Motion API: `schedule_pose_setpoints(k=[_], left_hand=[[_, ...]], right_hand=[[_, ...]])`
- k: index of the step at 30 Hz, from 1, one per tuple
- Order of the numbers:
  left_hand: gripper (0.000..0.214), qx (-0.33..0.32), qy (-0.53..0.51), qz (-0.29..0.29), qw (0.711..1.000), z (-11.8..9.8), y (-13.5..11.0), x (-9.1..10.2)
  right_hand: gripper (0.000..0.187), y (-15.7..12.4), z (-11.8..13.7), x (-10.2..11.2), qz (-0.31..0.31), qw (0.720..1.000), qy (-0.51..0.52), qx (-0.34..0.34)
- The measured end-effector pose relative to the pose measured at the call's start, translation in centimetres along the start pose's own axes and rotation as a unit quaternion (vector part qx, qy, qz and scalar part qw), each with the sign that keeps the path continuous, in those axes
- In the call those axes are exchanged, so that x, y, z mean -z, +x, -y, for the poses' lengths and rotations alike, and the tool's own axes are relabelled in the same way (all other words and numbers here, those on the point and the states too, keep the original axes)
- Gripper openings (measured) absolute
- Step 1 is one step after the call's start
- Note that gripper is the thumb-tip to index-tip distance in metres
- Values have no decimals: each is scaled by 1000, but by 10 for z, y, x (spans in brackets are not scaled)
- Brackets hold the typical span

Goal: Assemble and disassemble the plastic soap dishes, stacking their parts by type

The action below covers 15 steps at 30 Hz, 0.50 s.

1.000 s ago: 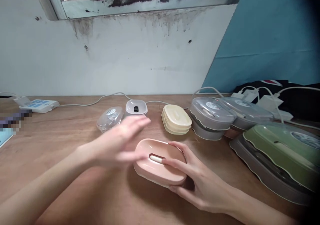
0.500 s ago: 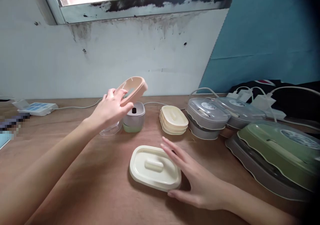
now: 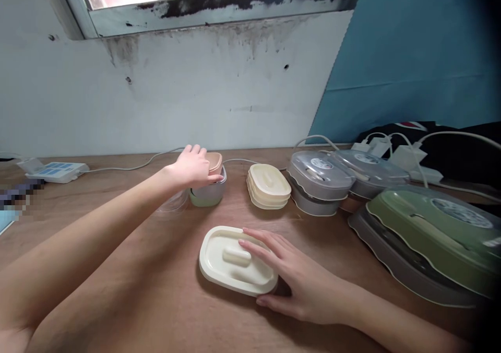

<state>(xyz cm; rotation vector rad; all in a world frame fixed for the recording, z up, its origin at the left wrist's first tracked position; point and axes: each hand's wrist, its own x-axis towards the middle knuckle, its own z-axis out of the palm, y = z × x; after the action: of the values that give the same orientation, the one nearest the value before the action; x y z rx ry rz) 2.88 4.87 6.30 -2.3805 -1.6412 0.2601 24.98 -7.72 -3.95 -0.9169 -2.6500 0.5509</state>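
Note:
My left hand is closed on a peach plastic frame with rounded corners, mostly hidden behind the fingers. The frame sits at the mouth of a translucent grey container with a green lower part; how deep it goes in cannot be seen. A clear round plastic piece lies beside that container, under my left wrist. On the table nearer me is a cream lid with a raised bar in its middle. My right hand spreads over the lid's right end, fingertips on its top, thumb by the near edge.
A stack of cream lids stands behind. To the right are grey clear-topped boxes and a large green box on a dark one. White chargers and cables lie behind them. A white power strip is at left.
My left hand has lowered the peach frame from the air onto the translucent container. My right hand has slid further left over the cream lid.

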Motion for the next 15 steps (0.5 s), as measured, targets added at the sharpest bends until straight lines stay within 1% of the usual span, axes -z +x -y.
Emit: schedule_pose_setpoints(k=[2,3,5,7,8,9,10,12,13,15], left_hand=[[62,-57,1,12,998,6,6,-2],[63,-70,1,16,997,8,8,-3],[66,-73,8,4,997,9,11,-4],[67,-66,18,-21,997,7,12,-5],[68,-64,23,-27,997,5,12,-5],[69,-64,26,-26,997,3,12,-5],[69,-67,28,-18,997,1,12,-5],[69,-78,29,9,996,-2,13,-6],[68,-87,29,23,995,-2,13,-6],[60,-109,33,46,992,0,15,-7]], right_hand=[[74,-1,-1,0,6,1000,7,0],[76,-2,-2,0,11,1000,17,1],[81,-1,-5,1,11,998,60,-13],[79,4,-9,5,-25,988,143,-52],[76,11,-12,7,-58,975,198,-76],[73,19,-14,10,-96,954,263,-103],[70,30,-16,13,-136,927,325,-126],[70,58,-20,19,-185,858,444,-182],[69,73,-21,22,-198,839,464,-204],[57,101,-25,26,-202,811,490,-248]])
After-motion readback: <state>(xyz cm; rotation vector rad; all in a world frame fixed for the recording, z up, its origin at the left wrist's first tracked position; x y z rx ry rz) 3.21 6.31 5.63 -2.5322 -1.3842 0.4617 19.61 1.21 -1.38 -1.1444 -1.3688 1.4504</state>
